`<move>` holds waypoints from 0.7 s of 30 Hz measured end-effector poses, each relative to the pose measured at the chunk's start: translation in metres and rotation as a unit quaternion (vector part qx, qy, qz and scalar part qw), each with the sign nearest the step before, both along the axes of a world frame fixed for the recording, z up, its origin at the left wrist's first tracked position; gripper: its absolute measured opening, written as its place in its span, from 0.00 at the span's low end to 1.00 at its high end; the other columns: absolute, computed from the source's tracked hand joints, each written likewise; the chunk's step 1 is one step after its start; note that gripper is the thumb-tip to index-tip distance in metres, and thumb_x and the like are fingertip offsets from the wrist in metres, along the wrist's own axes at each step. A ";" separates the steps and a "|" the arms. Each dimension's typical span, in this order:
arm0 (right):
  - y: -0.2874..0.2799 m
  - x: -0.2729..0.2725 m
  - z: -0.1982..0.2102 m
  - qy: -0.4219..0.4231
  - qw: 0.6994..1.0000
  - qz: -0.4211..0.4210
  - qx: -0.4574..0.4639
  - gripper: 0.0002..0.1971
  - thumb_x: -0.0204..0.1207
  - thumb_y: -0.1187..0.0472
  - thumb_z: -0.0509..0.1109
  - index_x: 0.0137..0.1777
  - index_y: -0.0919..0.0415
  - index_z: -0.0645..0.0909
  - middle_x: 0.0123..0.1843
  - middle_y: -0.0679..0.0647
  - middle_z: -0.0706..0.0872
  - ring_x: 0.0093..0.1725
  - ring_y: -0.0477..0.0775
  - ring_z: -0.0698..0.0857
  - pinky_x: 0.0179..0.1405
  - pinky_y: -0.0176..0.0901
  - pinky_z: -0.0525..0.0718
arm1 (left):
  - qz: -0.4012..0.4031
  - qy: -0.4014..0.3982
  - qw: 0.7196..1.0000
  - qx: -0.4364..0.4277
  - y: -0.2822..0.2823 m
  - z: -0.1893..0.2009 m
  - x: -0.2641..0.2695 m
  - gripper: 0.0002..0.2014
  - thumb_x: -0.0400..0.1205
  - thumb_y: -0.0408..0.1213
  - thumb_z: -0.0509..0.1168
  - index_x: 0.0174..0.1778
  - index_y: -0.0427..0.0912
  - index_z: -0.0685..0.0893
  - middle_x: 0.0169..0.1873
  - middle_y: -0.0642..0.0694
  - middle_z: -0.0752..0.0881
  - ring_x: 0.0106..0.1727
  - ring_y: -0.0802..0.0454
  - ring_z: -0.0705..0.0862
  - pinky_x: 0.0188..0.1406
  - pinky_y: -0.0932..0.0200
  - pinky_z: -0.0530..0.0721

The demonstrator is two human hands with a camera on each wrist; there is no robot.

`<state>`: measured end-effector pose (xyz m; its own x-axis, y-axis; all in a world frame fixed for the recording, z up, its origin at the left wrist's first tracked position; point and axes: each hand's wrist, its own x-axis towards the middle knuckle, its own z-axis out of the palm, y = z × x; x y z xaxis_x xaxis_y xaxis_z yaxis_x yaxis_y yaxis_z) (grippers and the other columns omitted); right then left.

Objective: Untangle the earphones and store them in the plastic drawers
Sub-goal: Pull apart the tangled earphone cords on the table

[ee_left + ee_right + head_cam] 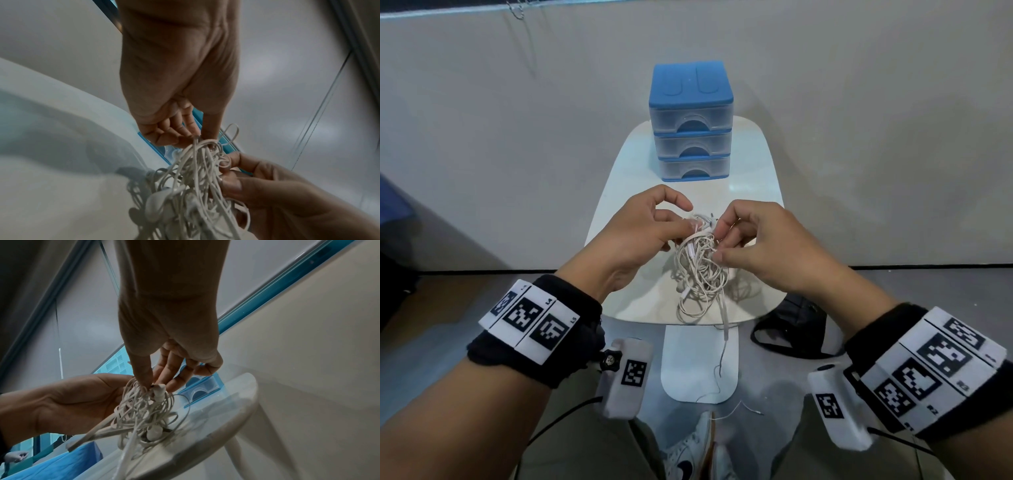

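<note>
Earphones, white tangled cords (700, 270), pinched by both hands' fingers (681, 224); unsorted; blue plastic drawers (691, 120) at twelve o'clock closed.

Off-white earphones (700, 270) hang tangled between the fingers; beyond the fingertips stand translucent plastic drawers (691, 121), blue-topped, on a white table (753, 192).

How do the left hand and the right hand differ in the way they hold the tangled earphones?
The left hand pinches the top of the earphones from the left, index finger raised free; the right hand pinches from the right, its fingers curled in. The left takes the bundle's top, the right also a strand lower down. Both hold one tangle above the table.
</note>
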<state>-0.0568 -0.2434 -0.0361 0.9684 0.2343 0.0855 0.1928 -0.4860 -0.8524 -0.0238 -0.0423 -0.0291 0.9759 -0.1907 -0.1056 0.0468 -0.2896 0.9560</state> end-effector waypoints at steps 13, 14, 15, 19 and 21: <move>-0.011 0.010 0.003 -0.081 0.996 -0.002 0.026 0.07 0.76 0.67 0.79 0.47 0.52 0.92 0.40 0.45 0.91 0.41 0.47 0.85 0.40 0.30 0.78 | -0.061 0.042 0.996 -0.040 0.006 0.006 0.002 0.15 0.80 0.24 0.74 0.59 0.44 0.85 0.38 0.42 0.89 0.37 0.53 0.81 0.40 0.58 0.75; -0.009 0.010 0.003 -0.074 0.997 0.015 0.029 0.07 0.77 0.67 0.78 0.48 0.54 0.93 0.41 0.44 0.91 0.42 0.45 0.86 0.40 0.26 0.75 | -0.060 0.042 0.996 -0.041 0.005 0.006 0.002 0.15 0.81 0.24 0.73 0.60 0.44 0.85 0.38 0.42 0.89 0.37 0.53 0.81 0.40 0.58 0.75; -0.006 0.010 0.003 -0.065 0.997 0.032 0.031 0.07 0.78 0.67 0.77 0.50 0.55 0.93 0.42 0.46 0.92 0.43 0.44 0.86 0.41 0.25 0.75 | -0.058 0.041 0.997 -0.042 0.005 0.005 0.002 0.15 0.81 0.24 0.73 0.60 0.43 0.84 0.37 0.42 0.89 0.37 0.52 0.80 0.40 0.58 0.74; -0.004 0.012 0.000 -0.035 0.996 0.066 0.038 0.04 0.79 0.66 0.78 0.50 0.59 0.92 0.41 0.50 0.92 0.40 0.42 0.84 0.43 0.25 0.76 | -0.042 0.042 0.997 -0.047 0.007 0.004 0.003 0.13 0.83 0.24 0.70 0.60 0.44 0.83 0.32 0.45 0.86 0.34 0.53 0.78 0.41 0.55 0.73; -0.004 0.012 -0.002 -0.029 0.994 0.098 0.025 0.05 0.76 0.67 0.80 0.50 0.59 0.90 0.41 0.49 0.90 0.41 0.42 0.83 0.48 0.35 0.80 | -0.031 0.048 0.997 -0.056 0.008 0.004 0.004 0.12 0.84 0.24 0.69 0.60 0.44 0.83 0.32 0.45 0.85 0.32 0.53 0.79 0.41 0.54 0.74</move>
